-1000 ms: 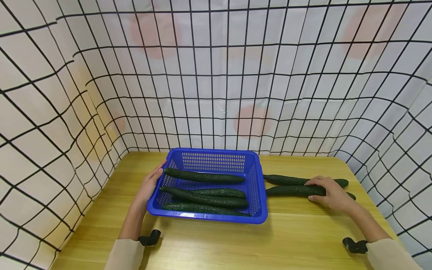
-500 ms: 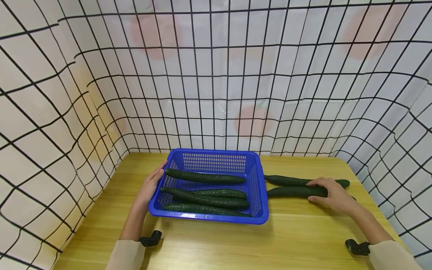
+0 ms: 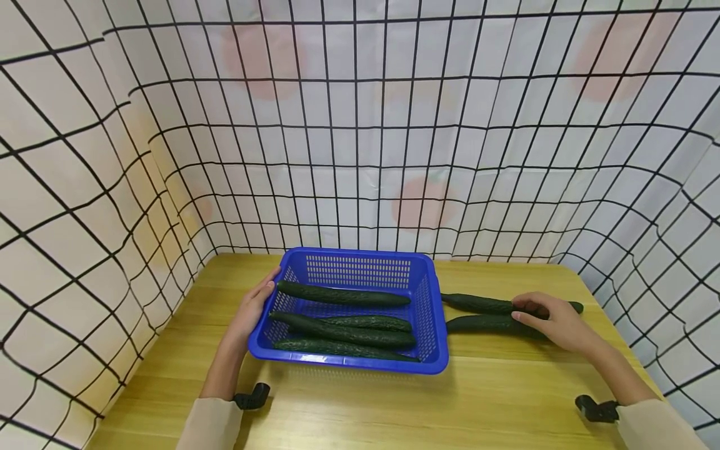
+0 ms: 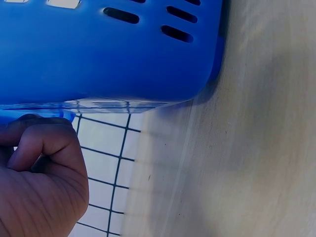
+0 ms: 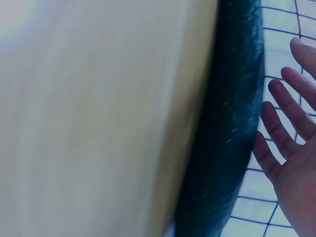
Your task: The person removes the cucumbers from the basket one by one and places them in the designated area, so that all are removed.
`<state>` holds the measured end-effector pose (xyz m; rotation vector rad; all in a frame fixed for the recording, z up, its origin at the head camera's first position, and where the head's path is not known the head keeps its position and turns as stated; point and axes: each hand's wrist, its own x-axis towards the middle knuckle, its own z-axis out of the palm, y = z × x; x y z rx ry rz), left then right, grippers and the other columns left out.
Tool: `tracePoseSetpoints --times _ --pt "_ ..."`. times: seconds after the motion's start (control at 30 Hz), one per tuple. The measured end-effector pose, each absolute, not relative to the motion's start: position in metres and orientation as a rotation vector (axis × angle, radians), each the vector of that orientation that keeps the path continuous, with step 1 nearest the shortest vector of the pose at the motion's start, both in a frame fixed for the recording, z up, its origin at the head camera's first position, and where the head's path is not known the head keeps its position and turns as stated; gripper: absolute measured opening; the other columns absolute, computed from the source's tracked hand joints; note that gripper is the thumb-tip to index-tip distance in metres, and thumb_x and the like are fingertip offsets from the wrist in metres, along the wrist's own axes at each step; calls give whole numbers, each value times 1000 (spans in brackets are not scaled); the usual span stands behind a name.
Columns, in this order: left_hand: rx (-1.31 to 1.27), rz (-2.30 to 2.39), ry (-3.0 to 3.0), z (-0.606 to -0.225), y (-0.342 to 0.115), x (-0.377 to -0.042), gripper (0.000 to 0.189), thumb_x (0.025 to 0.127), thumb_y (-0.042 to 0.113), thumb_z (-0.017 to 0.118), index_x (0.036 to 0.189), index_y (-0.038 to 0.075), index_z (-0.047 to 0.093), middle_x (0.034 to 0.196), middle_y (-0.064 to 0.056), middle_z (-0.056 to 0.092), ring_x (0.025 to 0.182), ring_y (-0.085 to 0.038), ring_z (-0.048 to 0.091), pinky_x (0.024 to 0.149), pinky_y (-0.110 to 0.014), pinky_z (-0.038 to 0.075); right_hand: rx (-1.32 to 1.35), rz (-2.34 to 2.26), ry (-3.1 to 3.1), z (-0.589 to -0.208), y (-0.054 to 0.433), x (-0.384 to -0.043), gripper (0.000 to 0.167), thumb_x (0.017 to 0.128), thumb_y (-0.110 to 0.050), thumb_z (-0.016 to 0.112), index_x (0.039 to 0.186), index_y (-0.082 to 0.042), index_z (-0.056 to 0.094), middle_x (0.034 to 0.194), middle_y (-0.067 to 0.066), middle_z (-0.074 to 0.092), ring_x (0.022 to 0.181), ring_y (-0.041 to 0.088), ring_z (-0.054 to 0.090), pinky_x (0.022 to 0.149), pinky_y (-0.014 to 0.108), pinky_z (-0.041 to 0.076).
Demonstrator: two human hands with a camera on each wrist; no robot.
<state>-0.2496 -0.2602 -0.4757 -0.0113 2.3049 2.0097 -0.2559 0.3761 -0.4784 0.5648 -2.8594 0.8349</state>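
At the left end of the blue plastic basket, my left hand grips the rim. Its curled fingers show at the rim beneath the blue wall in the left wrist view. Several dark green cucumbers lie lengthwise inside. To the right of the basket, two more rest side by side on the table: a near cucumber and a far cucumber. My right hand is over their right ends, covering part of both. In the right wrist view its fingers are spread beside a cucumber.
The wooden table stretches in front of the basket. A white wall covering with a black grid encloses the back and both sides. Small black devices are strapped to both wrists.
My right hand has loosened from the near cucumber, its fingers lifting toward the far one. The near cucumber now lies slightly nearer the front. My left hand stays on the basket rim.
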Motion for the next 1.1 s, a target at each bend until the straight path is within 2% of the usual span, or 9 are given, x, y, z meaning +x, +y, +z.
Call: tracePoseSetpoints --times 0.1,0.23,0.3,0.47,0.67,0.87,1.1 --pt "-11 2006 2308 -476 -260 -249 53 110 49 36 161 37 33 172 0 23 157 -37 22 123 -64 23 564 834 -2839 -471 368 -261 36 100 -31 68 131 -13 67 121 6 70 101 6 60 82 27 53" --pt "-5 2011 2302 -475 -260 -250 53 110 48 36 162 37 33 172 -2 23 157 -37 23 123 -63 24 577 805 -2810 -462 354 -269 37 101 -32 66 132 -12 66 128 9 69 110 25 60 93 43 51" --pt "-3 2015 2297 -475 -259 -250 53 110 48 35 162 37 33 172 -2 23 157 -37 23 123 -63 24 582 797 -2803 -457 346 -272 38 101 -33 66 132 -11 66 129 11 68 112 30 60 94 51 48" --pt "-4 2017 2288 -475 -259 -250 52 111 47 35 162 37 33 172 -1 22 158 -35 20 124 -63 22 609 818 -2789 -441 323 -280 42 100 -35 67 133 -9 65 130 12 67 114 30 61 97 54 46" --pt "-1 2020 2288 -475 -259 -250 53 110 47 35 162 37 33 172 -1 21 157 -37 23 123 -63 24 688 890 -2757 -426 294 -286 39 99 -35 69 132 -13 66 129 9 68 115 30 61 100 59 46" --pt "0 2023 2288 -475 -260 -250 53 111 46 35 163 34 32 172 -3 21 156 -39 25 122 -63 26 767 932 -2741 -418 266 -291 41 98 -34 70 133 -15 66 130 10 68 116 31 61 103 59 47" --pt "-45 2085 2222 -472 -258 -252 53 111 41 39 162 31 34 172 -3 22 151 -33 33 121 -53 32 822 979 -2737 -408 234 -295 43 98 -35 70 133 -12 65 129 11 68 117 32 61 104 57 47"
